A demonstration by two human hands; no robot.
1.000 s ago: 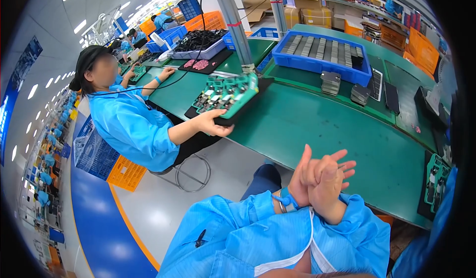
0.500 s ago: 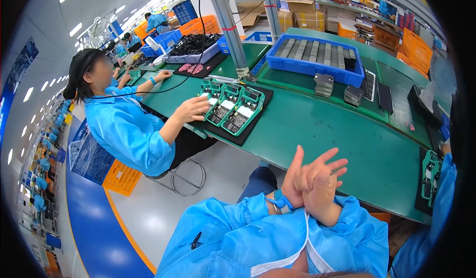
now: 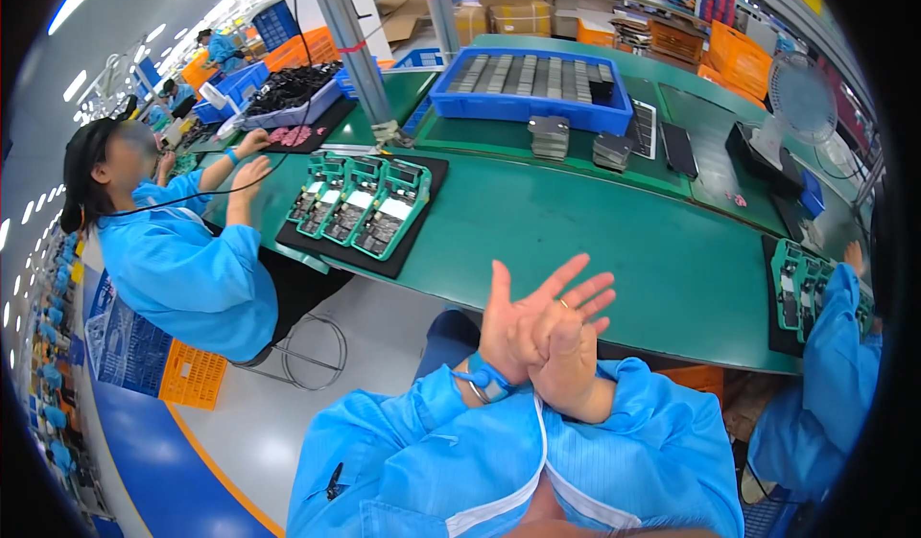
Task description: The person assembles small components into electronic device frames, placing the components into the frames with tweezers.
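- The left hand (image 3: 508,329) is held palm up, its thumb and fingers spread wide; nothing lies gripped in it.
- The right hand (image 3: 564,370) is curled into a fist, its folded fingers pressed against the left palm; whether anything is tucked inside cannot be seen.
- Both hands meet just in front of the near edge of the green counter (image 3: 537,226), in the air, with a blue wrist strap (image 3: 491,382) on the left wrist.
- The green-framed board panel (image 3: 357,210) lies flat on a black mat (image 3: 410,233), beyond the left hand and to its left, well apart from both hands. The mat sits along the near edge of the counter, toward its left part.
- A co-worker in a blue smock (image 3: 182,260) sits left of that panel, one hand (image 3: 251,175) raised near its left side and apart from it.
- A second board panel (image 3: 792,293) rests on another dark mat at the counter's right, well apart from the right hand; a blue sleeve (image 3: 833,313) covers part of it.
- Toward the far edge stands a blue tray (image 3: 537,106) with rows of grey blocks; two grey stacks, a left one (image 3: 550,139) and a right one (image 3: 611,152), stand before it.
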